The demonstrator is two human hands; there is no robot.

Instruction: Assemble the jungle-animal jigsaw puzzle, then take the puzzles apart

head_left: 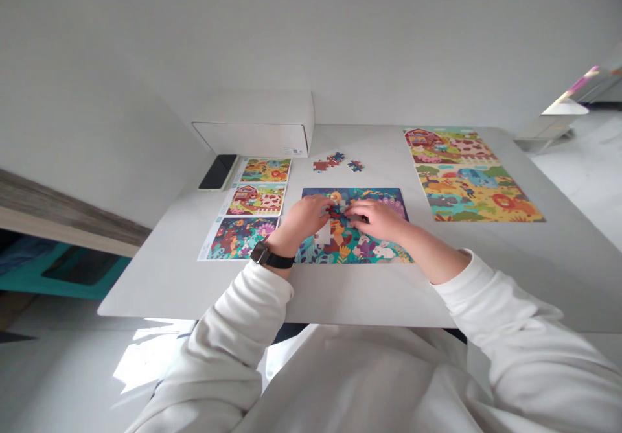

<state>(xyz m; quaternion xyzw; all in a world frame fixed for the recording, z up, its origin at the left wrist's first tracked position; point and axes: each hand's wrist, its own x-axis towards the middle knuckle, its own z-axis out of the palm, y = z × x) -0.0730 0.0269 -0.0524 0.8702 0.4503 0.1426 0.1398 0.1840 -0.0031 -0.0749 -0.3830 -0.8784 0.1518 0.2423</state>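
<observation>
Picture sheet (pixel 255 199): bench (pixel 160 277) left, presumably for reference. Left hand (pixel 306 216): bent over gapped puzzle (pixel 358 244), bench centre; cannot tell grip. Loose pieces (pixel 321 166): beyond puzzle, likely for reach. Right hand (pixel 381 219): curled over puzzle; grip unclear. Assembled pictures (pixel 473 177): right, apparently clear of hands.

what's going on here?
A person's left hand and right hand are at a dark, colourful jigsaw, fingers close together near its middle. It isn't complete: a pale gap shows below the left hand. A few loose pieces lie beyond it. Farm and safari pictures lie off to the right.
</observation>
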